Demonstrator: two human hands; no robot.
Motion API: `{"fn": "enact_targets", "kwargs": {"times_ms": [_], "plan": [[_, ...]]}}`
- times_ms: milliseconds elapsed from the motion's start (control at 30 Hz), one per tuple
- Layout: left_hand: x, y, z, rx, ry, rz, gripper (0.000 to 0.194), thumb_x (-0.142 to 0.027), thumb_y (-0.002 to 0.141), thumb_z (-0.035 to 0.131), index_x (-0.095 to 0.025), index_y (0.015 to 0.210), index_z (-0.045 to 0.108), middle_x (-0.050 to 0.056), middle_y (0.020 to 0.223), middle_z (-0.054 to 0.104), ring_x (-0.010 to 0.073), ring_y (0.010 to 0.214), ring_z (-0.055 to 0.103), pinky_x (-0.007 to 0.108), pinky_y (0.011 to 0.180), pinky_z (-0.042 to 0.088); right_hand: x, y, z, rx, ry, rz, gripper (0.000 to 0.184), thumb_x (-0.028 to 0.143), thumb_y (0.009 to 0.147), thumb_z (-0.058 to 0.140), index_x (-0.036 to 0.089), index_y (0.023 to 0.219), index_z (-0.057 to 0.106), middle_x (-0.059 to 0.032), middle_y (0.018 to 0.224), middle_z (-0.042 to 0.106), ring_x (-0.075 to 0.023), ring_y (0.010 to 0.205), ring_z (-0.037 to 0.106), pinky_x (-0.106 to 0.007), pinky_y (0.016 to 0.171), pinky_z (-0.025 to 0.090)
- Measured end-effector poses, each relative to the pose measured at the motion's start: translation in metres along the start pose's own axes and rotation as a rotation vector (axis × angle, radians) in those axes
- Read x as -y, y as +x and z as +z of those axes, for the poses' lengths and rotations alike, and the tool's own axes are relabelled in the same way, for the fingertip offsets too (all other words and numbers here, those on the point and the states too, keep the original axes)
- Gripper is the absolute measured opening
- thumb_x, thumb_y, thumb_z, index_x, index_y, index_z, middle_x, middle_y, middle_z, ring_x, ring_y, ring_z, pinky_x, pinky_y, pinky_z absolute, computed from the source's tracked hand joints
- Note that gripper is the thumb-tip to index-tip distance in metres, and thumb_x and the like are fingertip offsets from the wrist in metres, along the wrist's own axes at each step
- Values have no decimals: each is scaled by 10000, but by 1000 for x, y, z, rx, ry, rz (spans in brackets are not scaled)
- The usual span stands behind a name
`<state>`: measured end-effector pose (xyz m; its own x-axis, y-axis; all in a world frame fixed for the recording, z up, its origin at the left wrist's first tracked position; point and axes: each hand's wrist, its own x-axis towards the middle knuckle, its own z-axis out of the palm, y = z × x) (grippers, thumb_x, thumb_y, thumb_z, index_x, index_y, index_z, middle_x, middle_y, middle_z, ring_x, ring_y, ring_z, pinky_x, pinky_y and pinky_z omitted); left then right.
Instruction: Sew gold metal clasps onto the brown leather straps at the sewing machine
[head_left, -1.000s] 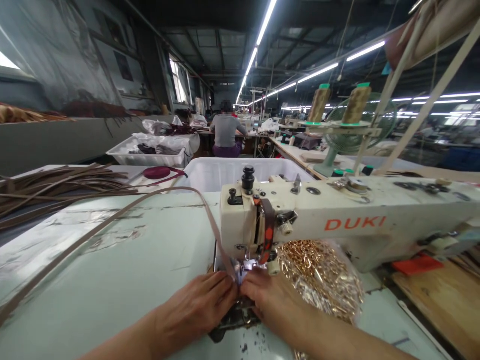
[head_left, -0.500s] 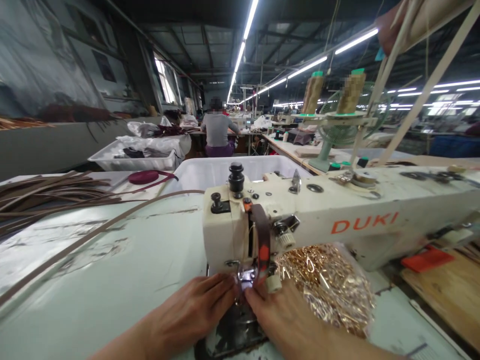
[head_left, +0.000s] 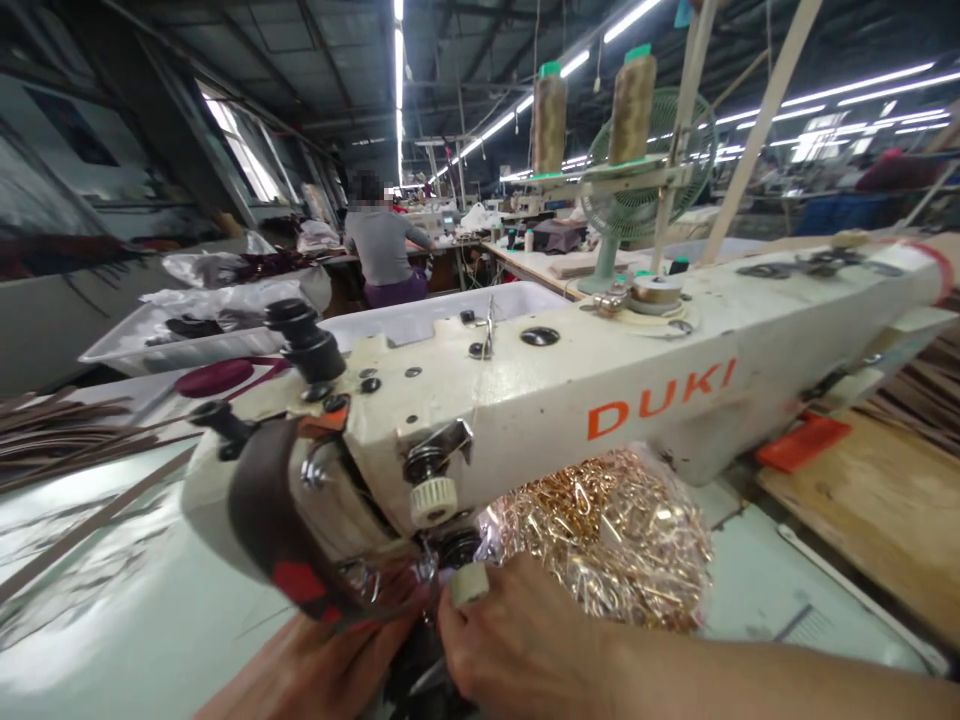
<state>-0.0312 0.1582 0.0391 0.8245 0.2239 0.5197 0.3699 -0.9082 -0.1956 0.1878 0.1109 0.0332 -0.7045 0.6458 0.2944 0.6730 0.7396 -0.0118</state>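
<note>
My left hand (head_left: 315,655) lies low at the needle area of a cream sewing machine (head_left: 517,400) marked DUKI. Its fingertips are pressed together, partly hidden behind a dark curved strap (head_left: 259,500) with red patches on the machine head. From the other side my right hand (head_left: 517,625) reaches to the same spot, fingers bunched just below a pale knob (head_left: 470,585). Both hands are closed near the needle. Whatever lies between their fingertips is hidden. Behind my right hand sits a clear bag of gold-coloured metal hooks (head_left: 630,540).
Long brown strips (head_left: 67,430) and a maroon roll (head_left: 217,376) lie at the left. Two thread cones (head_left: 632,105) stand beside a green fan (head_left: 664,165). Behind the machine is a white bin (head_left: 517,297). Farther off, a person in grey (head_left: 382,245) sits facing away.
My view has moved closer to the machine and tilted, so the machine head looks larger and farther left. Both hands stay at the needle area, the left now more hidden by the strap.
</note>
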Motion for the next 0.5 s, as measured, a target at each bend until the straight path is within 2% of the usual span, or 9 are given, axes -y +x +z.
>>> {"fn": "enact_targets", "kwargs": {"times_ms": [133,267,367,500], "plan": [[-5,19,-9,-12,70,30,425,-187,1011,251,-167,909,662,13,835,719,104,736,664,116,718,524,1,2,1,61,11,38,66,116,823,533,94,854,587,-139,709,632,-205,628,570,-298,461,361],[-7,22,-8,-8,99,69,397,-120,999,242,-144,989,638,25,883,714,123,813,662,157,710,540,1,2,7,72,-22,77,108,74,797,522,102,878,589,-136,732,637,-201,643,561,-307,522,387],[-8,18,-2,-32,95,16,398,-127,1002,220,-120,999,618,55,903,704,146,804,658,207,698,558,0,0,9,59,-70,85,206,27,764,495,104,932,585,-122,731,639,-196,639,557,-309,548,390],[-8,16,1,48,32,-3,346,-137,993,270,-105,948,612,71,814,675,164,708,645,255,615,577,-1,0,10,54,-147,116,309,-1,687,501,98,966,590,-123,751,654,-206,594,566,-318,519,385]]}}
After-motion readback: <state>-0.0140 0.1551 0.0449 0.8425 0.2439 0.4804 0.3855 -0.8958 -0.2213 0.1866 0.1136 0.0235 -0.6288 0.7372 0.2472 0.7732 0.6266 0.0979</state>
